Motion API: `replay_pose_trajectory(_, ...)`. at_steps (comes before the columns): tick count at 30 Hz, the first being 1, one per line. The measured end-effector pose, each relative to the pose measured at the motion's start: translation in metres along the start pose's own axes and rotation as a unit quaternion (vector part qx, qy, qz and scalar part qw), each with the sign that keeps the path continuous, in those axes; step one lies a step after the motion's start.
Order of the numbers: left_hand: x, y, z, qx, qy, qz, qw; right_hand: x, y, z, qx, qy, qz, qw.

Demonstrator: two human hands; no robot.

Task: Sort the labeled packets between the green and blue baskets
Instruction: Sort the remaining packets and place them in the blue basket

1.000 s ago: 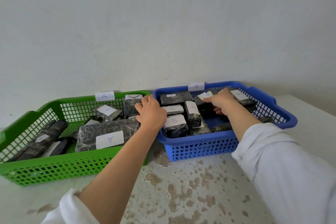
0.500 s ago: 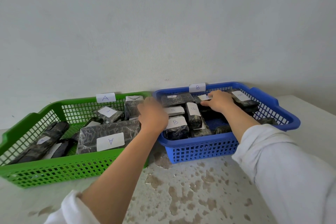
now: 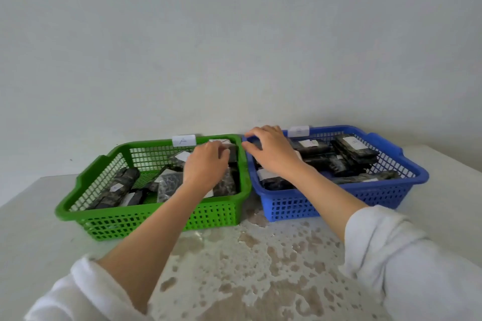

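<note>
Green basket (image 3: 86,210) sits at 9 o'clock on the table (image 3: 260,268), tag marked A (image 3: 184,140) on its far rim, dark labeled packets (image 3: 118,187) piled inside, the left-hand ones running long axis 7-to-1 o'clock. My left hand (image 3: 206,167) is down in the basket's right half, fingers curled toward a white-labeled packet (image 3: 225,147) at the far right corner, roughly 12 o'clock from the knuckles; can't tell if it's pinching or just touching, or which way that packet's long axis runs. My right hand (image 3: 271,154) hovers spread, thumb and fingers apart, over the blue basket (image 3: 414,177) near-left corner, holding nothing I can see. Blue packets (image 3: 356,151) lie at 3 o'clock of it, long axis about 10-to-4. I judge the left hand nearer the next pick.
</note>
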State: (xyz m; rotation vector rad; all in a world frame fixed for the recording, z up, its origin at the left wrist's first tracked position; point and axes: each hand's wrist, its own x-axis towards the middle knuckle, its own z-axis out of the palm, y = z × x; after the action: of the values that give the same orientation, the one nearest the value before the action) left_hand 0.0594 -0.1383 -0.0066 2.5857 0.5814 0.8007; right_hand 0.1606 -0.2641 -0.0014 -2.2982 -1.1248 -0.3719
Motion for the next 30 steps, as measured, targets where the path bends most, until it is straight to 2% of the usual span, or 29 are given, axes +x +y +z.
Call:
replay_pose_trajectory(3, -0.005, -0.052, -0.038, 0.053, -0.043, -0.008, 0.998, 0.003, -0.040, 0.016, 0.063, -0.049, -0.041, 0.996)
replay_pose_trajectory(6, -0.007, -0.106, -0.068, 0.103, -0.104, -0.042, 0.988, 0.009, -0.075, 0.036, 0.104, -0.152, -0.063, 0.981)
replay_pose_trajectory(8, -0.007, -0.137, -0.083, 0.176, -0.119, -0.050, 0.976, 0.015, -0.094, 0.051, 0.074, -0.208, -0.089, 0.971)
replay_pose_trajectory(11, -0.003, -0.169, -0.097, 0.268, -0.130, -0.051, 0.953, 0.026, -0.113, 0.072, -0.001, -0.249, -0.109, 0.962)
replay_pose_trajectory(15, 0.001, -0.180, -0.098, 0.341, -0.215, -0.030, 0.915, 0.036, -0.123, 0.093, -0.139, -0.299, -0.093, 0.939)
replay_pose_trajectory(18, 0.006, -0.176, -0.093, 0.383, -0.258, -0.025, 0.887, 0.041, -0.124, 0.092, -0.131, -0.317, -0.084, 0.936)
replay_pose_trajectory(21, 0.014, -0.173, -0.093, 0.364, -0.277, -0.041, 0.888, 0.051, -0.123, 0.078, -0.084, -0.312, -0.058, 0.944)
replay_pose_trajectory(25, 0.022, -0.175, -0.092, 0.284, -0.296, -0.092, 0.907, 0.057, -0.116, 0.069, -0.094, -0.328, -0.034, 0.939)
replay_pose_trajectory(30, 0.025, -0.184, -0.091, 0.181, -0.305, -0.139, 0.925, 0.053, -0.126, 0.079, -0.027, -0.297, -0.056, 0.953)
